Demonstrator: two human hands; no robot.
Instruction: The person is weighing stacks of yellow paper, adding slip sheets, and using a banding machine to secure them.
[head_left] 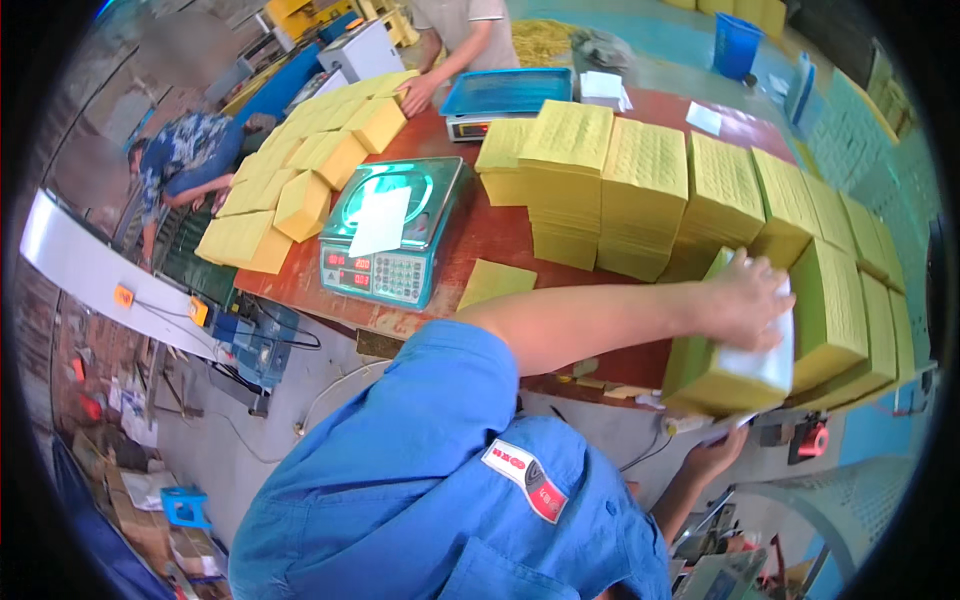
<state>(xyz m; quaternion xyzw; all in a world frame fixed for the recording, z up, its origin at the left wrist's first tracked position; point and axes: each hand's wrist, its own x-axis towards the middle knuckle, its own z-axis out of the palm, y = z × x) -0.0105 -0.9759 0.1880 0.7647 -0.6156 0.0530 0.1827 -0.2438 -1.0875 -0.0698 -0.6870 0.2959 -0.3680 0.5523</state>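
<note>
My left hand (745, 302) lies across a block of yellow paper (690, 382) at the table's right front edge, its fingers curled over the far side. A white paper sheet (772, 358) covers part of this block under the fingers. Below the block's near edge, my right hand (716, 456) pinches a pale strip (728, 428) that looks like the same white paper; its fingers are partly hidden. Stacks of yellow embossed paper (645, 170) stand behind and right of the block. A single flat yellow sheet (497, 283) lies left of my left forearm.
On the red table (470, 250) stands a digital scale (390, 215) with a paper slip on it. Behind it is a second scale with a blue tray (508, 92). More yellow blocks (340, 155) fill the left side, where a co-worker's hand (418, 93) touches one. Another person bends at far left.
</note>
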